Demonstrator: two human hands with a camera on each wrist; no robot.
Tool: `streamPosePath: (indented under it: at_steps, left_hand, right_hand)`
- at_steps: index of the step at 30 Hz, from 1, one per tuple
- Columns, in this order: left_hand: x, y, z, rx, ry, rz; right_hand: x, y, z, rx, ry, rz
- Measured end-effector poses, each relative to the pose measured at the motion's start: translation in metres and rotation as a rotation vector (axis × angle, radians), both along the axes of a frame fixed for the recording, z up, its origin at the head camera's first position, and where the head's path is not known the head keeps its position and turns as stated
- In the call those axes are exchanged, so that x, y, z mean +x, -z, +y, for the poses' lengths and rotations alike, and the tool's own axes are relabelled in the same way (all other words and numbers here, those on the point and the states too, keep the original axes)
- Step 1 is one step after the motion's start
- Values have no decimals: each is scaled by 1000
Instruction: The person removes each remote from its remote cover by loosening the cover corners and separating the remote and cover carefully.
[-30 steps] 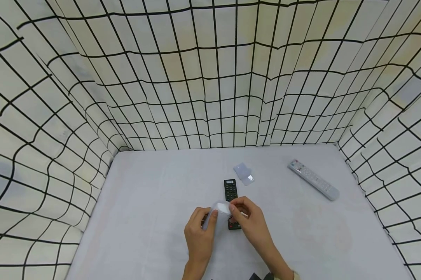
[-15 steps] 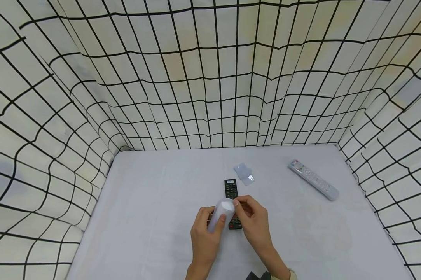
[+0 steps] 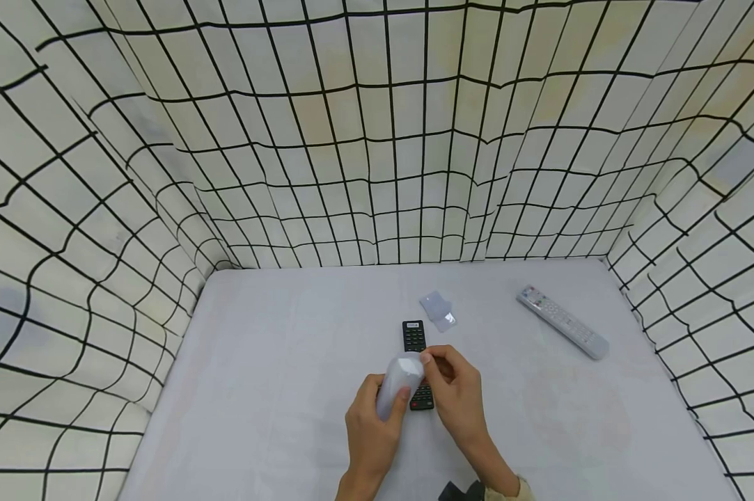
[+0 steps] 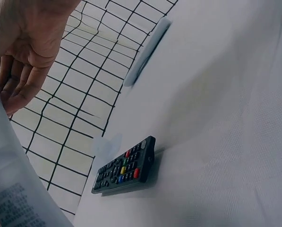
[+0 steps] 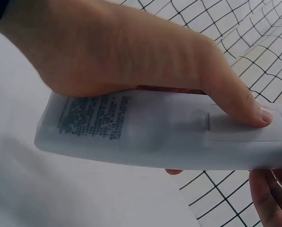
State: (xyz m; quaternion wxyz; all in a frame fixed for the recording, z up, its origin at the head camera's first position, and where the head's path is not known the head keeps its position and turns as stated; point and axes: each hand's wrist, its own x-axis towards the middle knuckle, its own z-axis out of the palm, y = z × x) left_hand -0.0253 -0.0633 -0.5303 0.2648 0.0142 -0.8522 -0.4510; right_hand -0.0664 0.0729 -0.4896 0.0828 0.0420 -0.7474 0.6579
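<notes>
My left hand is curled round a long, rounded white plastic casing, its thumb lying across the rectangular panel on the back. My right hand, fingers bent, pinches the same casing at its far end. I hold it raised above the slim black plastic remote control with coloured buttons, so that in the head view it hides part of that remote's middle (a block of small dark print sits on the casing's back, too blurred to read). The black remote lies face up on the white cloth-covered table, apart from what I grip. Just beyond the black remote and a little to its right lie some small, clear bluish plastic pieces. Well to the right of the black remote, a long silver-grey remote control rests at a slant. Beyond the black remote, behind the table, rises a pale wall with black netting
</notes>
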Motion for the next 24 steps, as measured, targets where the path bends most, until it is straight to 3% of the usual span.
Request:
streamPosePath:
  at_steps: [4,12,19,24]
  left_hand:
    - [0,0,-3,-33,14,59]
    - [1,-1,-9,-17,81,81]
    - [0,1,-16,-13,134,178]
    - [1,1,-15,-3,129,143]
  right_hand:
    - [-2,-2,1,-27,-1,-71]
    - [-5,-5,3,-133,-41,-265]
    - [-4,-5,2,-263,-99,-316]
    - [-7,-3,8,-256,-169,-356]
